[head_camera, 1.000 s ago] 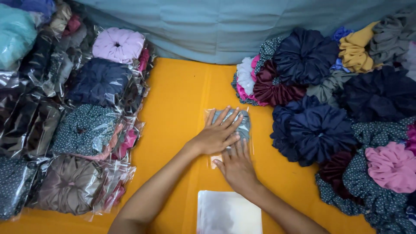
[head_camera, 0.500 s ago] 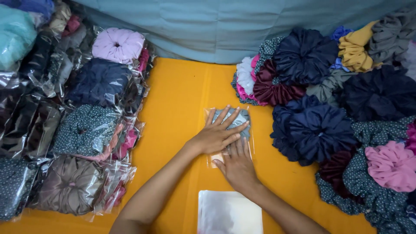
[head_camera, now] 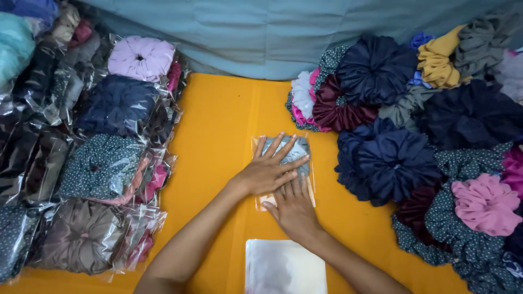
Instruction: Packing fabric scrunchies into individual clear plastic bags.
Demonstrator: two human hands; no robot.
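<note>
Closest to me, a stack of empty clear bags (head_camera: 286, 267) is lying on the orange tabletop (head_camera: 218, 125). Just past that stack, my right hand (head_camera: 294, 209) is pressing flat, fingers together, on the near end of a clear bag (head_camera: 283, 171) with a grey scrunchie (head_camera: 291, 152) inside. My left hand (head_camera: 268, 171) is lying across the same bag, fingers spread wide, pushing down. Neither hand is pinching anything.

I think the bag could slide on the smooth tabletop if I am pushing sideways. The puffy scrunchie could bulge back out of the open end if I am pressing too hard. The flap could wrinkle and stick crooked.

Left of the bag, the packed scrunchies (head_camera: 103, 163) are sitting in a pile. Right of the bag, the loose scrunchies (head_camera: 392, 158) are heaped very near, so one could snag.
</note>
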